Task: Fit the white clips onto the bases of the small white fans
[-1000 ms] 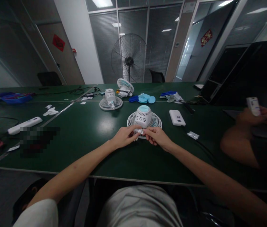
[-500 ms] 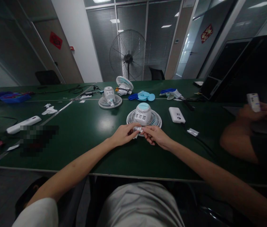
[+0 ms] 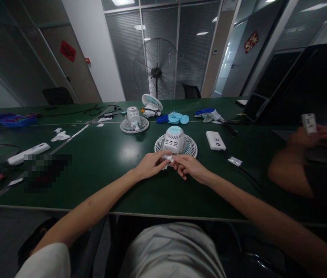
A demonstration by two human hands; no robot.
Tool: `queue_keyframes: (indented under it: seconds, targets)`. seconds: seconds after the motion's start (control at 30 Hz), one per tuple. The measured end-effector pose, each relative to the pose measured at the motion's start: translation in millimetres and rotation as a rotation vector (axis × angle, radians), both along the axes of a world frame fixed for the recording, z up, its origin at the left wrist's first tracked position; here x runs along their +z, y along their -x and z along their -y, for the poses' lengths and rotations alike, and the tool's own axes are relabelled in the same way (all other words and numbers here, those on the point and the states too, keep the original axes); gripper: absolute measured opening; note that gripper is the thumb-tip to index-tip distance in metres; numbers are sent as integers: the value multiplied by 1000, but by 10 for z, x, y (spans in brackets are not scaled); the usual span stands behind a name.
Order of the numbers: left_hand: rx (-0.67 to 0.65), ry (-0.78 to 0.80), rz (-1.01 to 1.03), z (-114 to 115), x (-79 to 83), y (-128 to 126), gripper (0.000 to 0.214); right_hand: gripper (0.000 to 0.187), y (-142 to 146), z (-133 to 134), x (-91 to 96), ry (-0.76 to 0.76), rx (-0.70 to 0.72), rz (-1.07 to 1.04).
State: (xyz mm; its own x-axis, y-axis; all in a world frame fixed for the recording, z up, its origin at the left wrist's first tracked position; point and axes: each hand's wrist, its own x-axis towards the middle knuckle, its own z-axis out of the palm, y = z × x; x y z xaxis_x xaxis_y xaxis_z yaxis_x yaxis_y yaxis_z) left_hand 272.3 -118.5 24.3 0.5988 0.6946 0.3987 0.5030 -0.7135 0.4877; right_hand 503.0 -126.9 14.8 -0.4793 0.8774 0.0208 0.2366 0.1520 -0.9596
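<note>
Green tabletop (image 3: 151, 197) lies before you. Your left hand (image 3: 151, 165) and right hand (image 3: 192, 167) pinch a small white part (image 3: 168, 158) by the face-down fan (image 3: 175, 139) just past them; whether the two are joined doesn't show. Farther beyond your left hand, another fan (image 3: 133, 114) lies face-down, with nobody touching it.
</note>
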Motion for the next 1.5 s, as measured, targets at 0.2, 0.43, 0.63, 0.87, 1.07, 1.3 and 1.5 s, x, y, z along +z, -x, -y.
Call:
queue_keyframes:
  seconds: [0.2,0.43,0.63,0.87,1.07,1.3,1.5]
  targets:
    - [-14,9,-7,-24,1,13,36,30,-93,57,9,-773,-103,318]
    - [-12,4,-8,-30,-8,3,37,30,-122,7,104,-1015,-123,538]
    - [-20,-2,-7,-1,-1,0,36,34,-211,13,100,-1024,-36,575]
    - [-15,-15,-8,-7,-42,10,38,48,-37,28,18,-390,-51,164]
    - [-21,-15,-20,-12,-12,10,37,38,-69,71,42,-585,-132,237]
    - [-19,9,-12,-13,-22,27,37,34,-101,80,105,-820,-95,401]
    - [-27,-22,-15,-26,-33,29,36,47,-44,-5,51,-200,-56,154]
